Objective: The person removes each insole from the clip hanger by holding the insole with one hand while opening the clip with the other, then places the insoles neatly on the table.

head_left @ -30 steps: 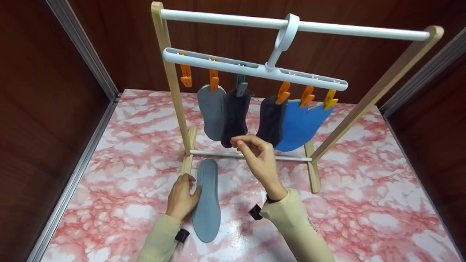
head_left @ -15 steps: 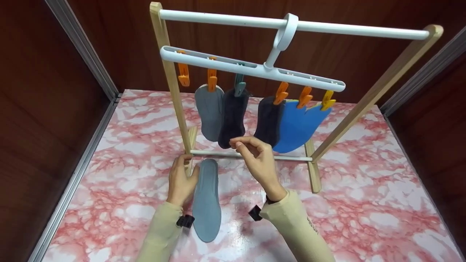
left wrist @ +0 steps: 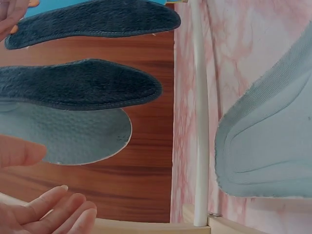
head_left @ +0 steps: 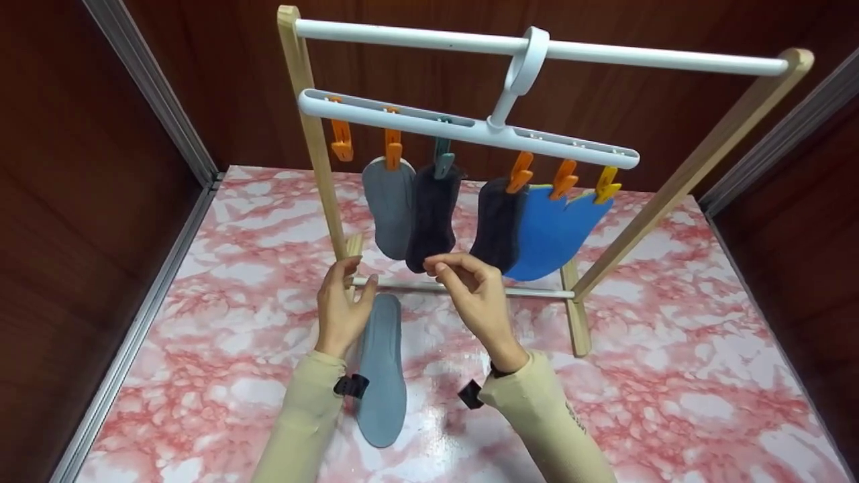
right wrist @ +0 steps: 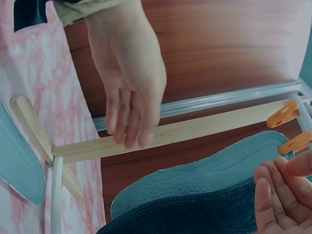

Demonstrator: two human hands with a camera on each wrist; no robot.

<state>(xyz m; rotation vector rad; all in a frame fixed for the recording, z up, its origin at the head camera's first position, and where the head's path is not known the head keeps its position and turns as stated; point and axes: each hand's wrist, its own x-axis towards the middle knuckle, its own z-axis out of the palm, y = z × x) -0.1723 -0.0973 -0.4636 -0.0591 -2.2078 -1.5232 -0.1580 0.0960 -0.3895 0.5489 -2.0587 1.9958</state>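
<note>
My left hand point(head_left: 343, 305), fingers spread and slightly bent, holds nothing in front of the rack's left post. Below and beside it a grey insole point(head_left: 382, 376) lies on the table. My right hand point(head_left: 478, 292) is raised before the hanging insoles, its fingers loosely curled and thumb near the index finger; nothing shows between them. A grey insole point(head_left: 387, 211) hangs from an orange clip point(head_left: 393, 153). Next to it a dark fuzzy insole point(head_left: 431, 218) hangs from a teal clip point(head_left: 443, 163). Another dark insole point(head_left: 498, 225) and blue insoles point(head_left: 557, 231) hang farther right.
A white clip hanger point(head_left: 402, 121) hooks over the white top bar point(head_left: 644, 55) of a wooden rack. Its leftmost orange clip point(head_left: 342, 144) holds nothing. A white lower bar point(head_left: 540, 292) joins the rack's feet. Brown panels point(head_left: 87, 201) surround the pink marbled table point(head_left: 671, 376).
My left hand has moved up and forward, from beside the grey insole on the table toward the rack's left post. My right hand has stayed nearly still. The hanger sways slightly.
</note>
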